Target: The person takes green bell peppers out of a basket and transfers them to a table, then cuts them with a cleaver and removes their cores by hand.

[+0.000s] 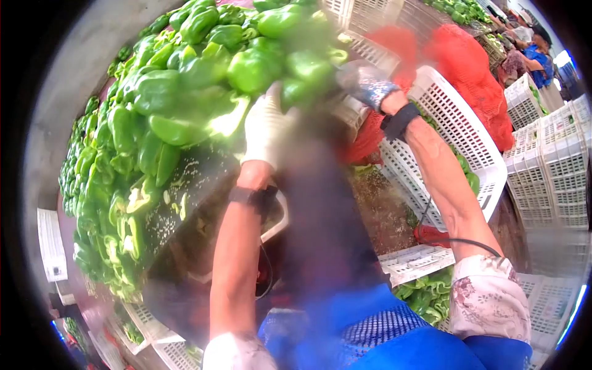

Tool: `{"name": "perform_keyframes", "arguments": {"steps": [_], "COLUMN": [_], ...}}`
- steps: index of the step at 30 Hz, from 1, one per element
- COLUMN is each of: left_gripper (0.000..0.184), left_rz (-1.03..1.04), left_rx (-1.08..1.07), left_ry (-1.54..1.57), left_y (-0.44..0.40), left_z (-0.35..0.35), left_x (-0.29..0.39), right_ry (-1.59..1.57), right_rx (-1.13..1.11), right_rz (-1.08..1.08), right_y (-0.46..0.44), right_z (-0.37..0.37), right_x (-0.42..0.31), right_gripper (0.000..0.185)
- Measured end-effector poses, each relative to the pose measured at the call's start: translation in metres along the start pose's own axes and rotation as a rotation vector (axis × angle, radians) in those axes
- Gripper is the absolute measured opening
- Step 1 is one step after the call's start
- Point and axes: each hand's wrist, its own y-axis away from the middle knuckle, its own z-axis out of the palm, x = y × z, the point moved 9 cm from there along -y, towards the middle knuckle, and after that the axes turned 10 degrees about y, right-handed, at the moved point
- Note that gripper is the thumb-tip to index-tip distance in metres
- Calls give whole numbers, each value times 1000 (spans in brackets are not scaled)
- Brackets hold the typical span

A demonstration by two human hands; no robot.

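Observation:
My left hand [265, 128], in a white glove, is at the near edge of a big heap of green bell peppers [157, 91]. One finger points up against the peppers, and the others are hidden or smeared. Just left of it lies a pale, split-open pepper piece [231, 118]. My right hand [364, 83], in a patterned glove, is blurred at the heap's right side, near a whole pepper [308, 65] and red mesh sacking [394, 49]. Its fingers are too smeared to make out any grip.
A white perforated crate [459, 114] holding some peppers stands under my right forearm. Behind it is a full red mesh sack [472, 77]. Stacked white crates [549, 166] stand at the right. Another crate [416, 264] with pepper pieces sits near my body. People [539, 65] are farther back.

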Motion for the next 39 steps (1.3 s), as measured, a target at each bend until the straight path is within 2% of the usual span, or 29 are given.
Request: {"name": "perform_keyframes", "arguments": {"steps": [1, 3, 4, 7, 10, 13, 17, 19, 20, 22, 24, 25, 26, 27, 29, 30, 31, 32, 33, 34, 37, 38, 39], "left_gripper": [70, 69, 64, 57, 47, 42, 40, 40, 41, 39, 38, 37, 39, 54, 74, 81, 87, 88, 87, 87, 88, 88, 89], "left_rz": [-5, -2, 21, -101, -182, -195, -254, -295, -307, -353, -245, -198, -98, -39, 66, -18, -111, -235, -272, -280, -255, -236, -257], "left_rx": [3, 1, 17, 4, 37, 73, -25, -43, -52, -101, -21, 31, 152, 180, 214, 145, 75, 16, -46, -47, -89, -104, -45], "left_ry": [39, 126, 175, 366, 429, 441, 342, 441, 437, 315, 220, 177, -54, -211, -282, -309, -344, -312, -247, -249, -246, -241, -201], "left_y": [2, 5, 6, 9, 11, 10, 4, 8, 7, 6, -12, -20, -24, -26, -39, -51, -59, -63, -69, -72, -66, -65, -66], "left_z": [-3, -2, -2, -3, -9, -10, -10, -20, -21, -22, -29, -31, -55, -70, -62, -55, -49, -53, -51, -53, -58, -59, -61], "left_x": [-4, -9, -11, -22, -22, -28, -24, -9, -8, -7, -22, -31, -9, 12, 26, 20, 11, 10, 3, 1, 13, 18, 12], "right_ry": [-91, -264, -254, -414, -451, 3, -37, -115, -125, -201, -78, -94, -126, -153, -248, -301, -43, -137, -224, -307, -202, -140, -176], "right_rx": [-28, -91, -1, 294, 232, -40, -216, -228, -371, -419, -352, -223, -199, -166, -99, -57, -27, -126, -233, -292, 182, -36, -46], "right_rz": [87, 271, 284, 354, 383, 138, -15, -127, -168, -126, -243, -202, -134, -67, 10, 34, -49, -24, -4, 123, 61, 100, 122], "right_y": [5, 16, 20, 40, 48, 50, 50, 35, 30, 26, 23, 30, 36, 35, 45, 41, 51, 51, 52, 52, 69, 62, 59], "right_z": [8, -33, -40, -121, -167, -98, -87, -96, -102, -69, -54, -65, -61, -61, -75, -82, -52, -56, -68, -73, -83, -71, -77], "right_x": [7, 14, 16, 3, -21, -78, -94, -75, -73, -72, -89, -89, -93, -93, -88, -85, -89, -85, -82, -79, -88, -89, -88], "right_gripper": [17, 20, 26, 24, 17, 9, 5, 5, 6, 7, 7, 5, 4, 4, 4, 5, 7, 11, 15, 23, 30, 30, 31]}}
